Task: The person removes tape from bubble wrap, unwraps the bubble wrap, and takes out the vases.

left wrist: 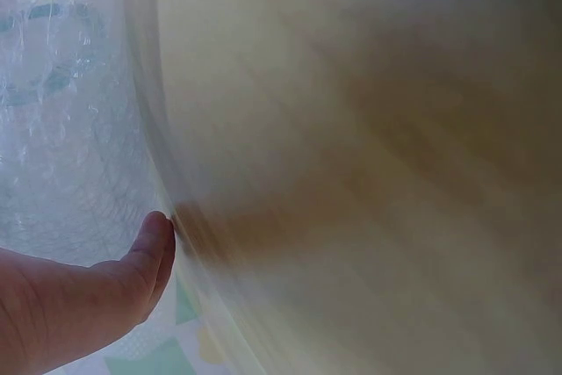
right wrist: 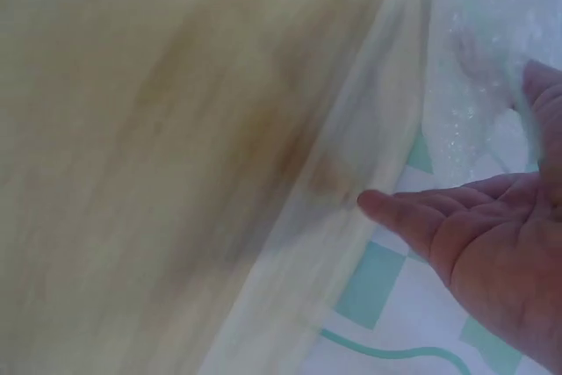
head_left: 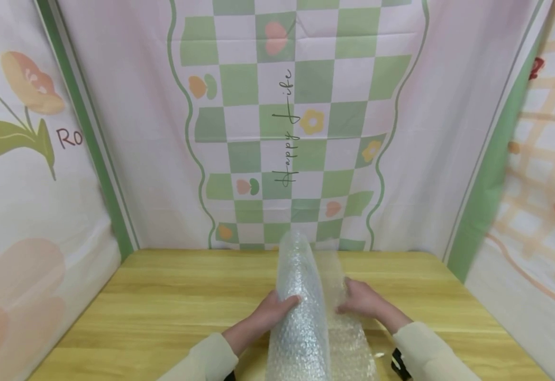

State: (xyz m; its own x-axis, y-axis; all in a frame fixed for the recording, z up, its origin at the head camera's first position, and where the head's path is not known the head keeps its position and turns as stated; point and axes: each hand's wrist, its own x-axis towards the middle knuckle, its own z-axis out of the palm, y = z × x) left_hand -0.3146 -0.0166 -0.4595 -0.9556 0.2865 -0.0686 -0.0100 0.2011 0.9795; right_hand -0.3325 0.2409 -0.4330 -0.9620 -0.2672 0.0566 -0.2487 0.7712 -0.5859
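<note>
A roll of clear bubble wrap (head_left: 301, 338) stands tilted in front of me, its far end raised against the backdrop. My left hand (head_left: 271, 311) grips its left side, the thumb across the front and the other fingers mostly hidden behind it. To the right hangs a loose bubble wrap sheet (head_left: 348, 344). At that sheet's right edge is my right hand (head_left: 364, 299). In the right wrist view the right hand (right wrist: 492, 243) shows fairly straight fingers, with the thumb apart from them beside the wrap (right wrist: 479, 32).
Wood-grain tabletop (head_left: 187, 296) spreads around the roll. A checked cloth backdrop (head_left: 277, 121) rises behind it, and printed curtains (head_left: 44, 211) stand on both sides. Near the right sleeve lies a small black object (head_left: 399, 365), partly hidden.
</note>
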